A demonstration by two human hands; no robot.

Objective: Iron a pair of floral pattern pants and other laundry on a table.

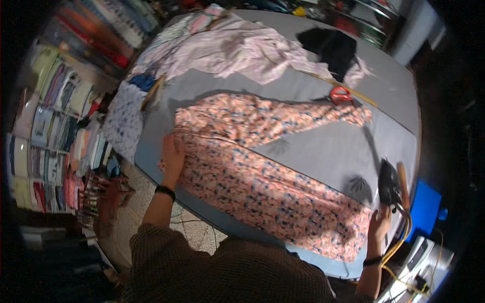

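Where fabric (262,177) meets table edge (151,151), left hand (173,153) flat

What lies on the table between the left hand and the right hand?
In the head view, the floral fabric spans the whole stretch: the left hand presses flat on one end, the right hand touches the other, beside the iron.

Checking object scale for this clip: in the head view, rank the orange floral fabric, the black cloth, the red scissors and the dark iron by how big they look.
1. orange floral fabric, by far the largest
2. black cloth
3. dark iron
4. red scissors

The iron lies nearer the camera than the scissors and the black cloth, so its true rank is unsure.
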